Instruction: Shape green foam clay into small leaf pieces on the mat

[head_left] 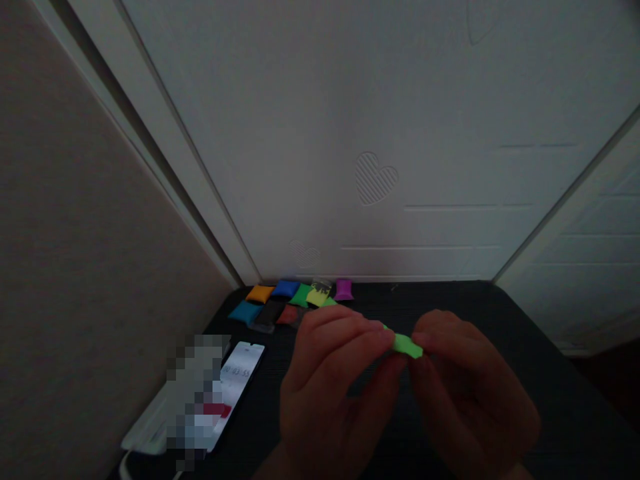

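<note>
Both my hands are raised over a dark table (500, 333) and pinch a small bright green lump (406, 344) of soft clay between them. My left hand (330, 387) grips its left end with thumb and forefinger. My right hand (470, 393) pinches its right end. The lump is stretched into a short bar between the fingertips. Behind my hands, at the table's far left, lie several small coloured packets: orange (260, 293), blue (285, 287), green (301, 295), yellow (318, 296), purple (343, 289), teal (245, 311), black (270, 312) and red (289, 315).
A phone (239, 380) with a lit screen lies at the table's left, partly behind a blurred patch. A white wall with a heart pattern (375, 177) stands right behind the table. A beige panel (75, 267) closes the left side.
</note>
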The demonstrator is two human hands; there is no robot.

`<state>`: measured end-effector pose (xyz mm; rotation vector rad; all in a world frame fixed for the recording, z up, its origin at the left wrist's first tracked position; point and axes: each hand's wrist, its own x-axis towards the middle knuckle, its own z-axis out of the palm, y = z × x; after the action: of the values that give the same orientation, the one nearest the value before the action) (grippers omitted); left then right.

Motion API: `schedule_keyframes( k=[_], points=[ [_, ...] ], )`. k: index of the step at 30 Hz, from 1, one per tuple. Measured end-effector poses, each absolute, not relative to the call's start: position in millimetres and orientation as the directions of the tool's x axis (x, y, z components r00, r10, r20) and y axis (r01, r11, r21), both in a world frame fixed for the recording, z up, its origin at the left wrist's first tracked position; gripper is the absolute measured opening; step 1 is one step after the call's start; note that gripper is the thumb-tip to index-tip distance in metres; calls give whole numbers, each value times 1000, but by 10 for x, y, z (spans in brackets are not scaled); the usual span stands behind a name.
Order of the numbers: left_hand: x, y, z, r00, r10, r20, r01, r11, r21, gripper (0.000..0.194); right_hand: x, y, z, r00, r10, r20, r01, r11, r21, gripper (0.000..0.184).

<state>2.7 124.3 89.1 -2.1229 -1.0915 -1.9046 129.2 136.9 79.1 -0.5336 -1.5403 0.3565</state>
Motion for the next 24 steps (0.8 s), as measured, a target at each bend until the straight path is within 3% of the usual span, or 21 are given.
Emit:
schedule_keyframes(
  k=[10,24],
  points=[
    [1,1223,885,19,383,923,533,-785,315,32,1312,1392,794,-12,459,888,88,885,-457,42],
    [22,1241,892,-5,411,911,473,-802,364,28,1313,1367,801,-21,509,861,127,855,-503,37]
  ],
)
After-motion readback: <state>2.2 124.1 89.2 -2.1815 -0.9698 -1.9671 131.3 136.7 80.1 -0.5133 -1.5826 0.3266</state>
